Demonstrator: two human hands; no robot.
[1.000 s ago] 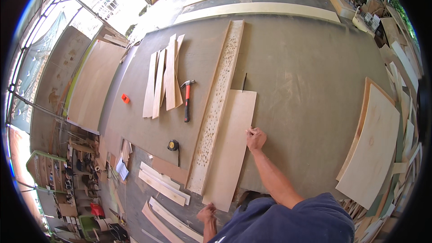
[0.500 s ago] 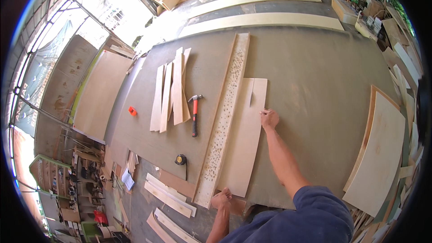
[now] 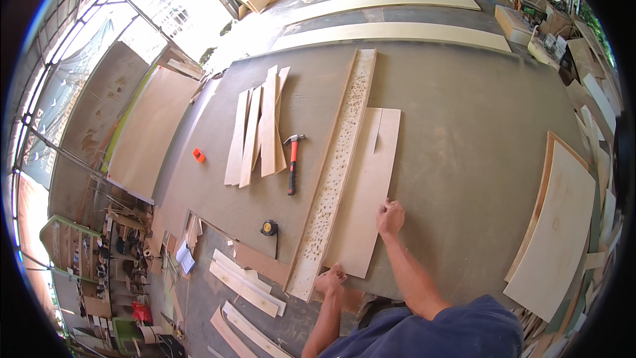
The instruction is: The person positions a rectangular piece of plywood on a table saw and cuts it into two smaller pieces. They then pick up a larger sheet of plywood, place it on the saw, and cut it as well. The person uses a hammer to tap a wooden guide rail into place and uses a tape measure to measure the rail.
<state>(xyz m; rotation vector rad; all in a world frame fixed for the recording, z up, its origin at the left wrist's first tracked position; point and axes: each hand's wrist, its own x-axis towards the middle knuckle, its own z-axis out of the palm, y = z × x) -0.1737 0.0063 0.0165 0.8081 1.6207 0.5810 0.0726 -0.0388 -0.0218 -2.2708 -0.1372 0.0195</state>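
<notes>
The grey desk (image 3: 464, 132) fills most of the view, a broad flat sheet with wood lying on it. Since a moment ago the view has drawn in over the near edge, and both hands have come onto the work, so handling of the two long pieces now looks under way.

The strip (image 3: 338, 166), long and narrow with raised side edges and a face peppered with small holes, runs from the far middle to the near edge. Just to its right, touching along its side, lies the board (image 3: 368, 192), pale, plain and shorter, with a dark slit at its far end.

The right hand (image 3: 391, 217) sits on the board's right edge near its near end, fingers curled over the edge in a loose clench; whether they grip it or only press is hard to tell. The left hand (image 3: 329, 280) rests at the strip's near end, fingers spread flat and released, holding nothing.

Left of the strip lies a fan of slats (image 3: 258, 132), then a hammer (image 3: 292, 162) with an orange grip. Nearer sits a tape measure (image 3: 268, 227), and well left a small orange block (image 3: 199, 154). A curved panel (image 3: 556, 225) lies at the right.
</notes>
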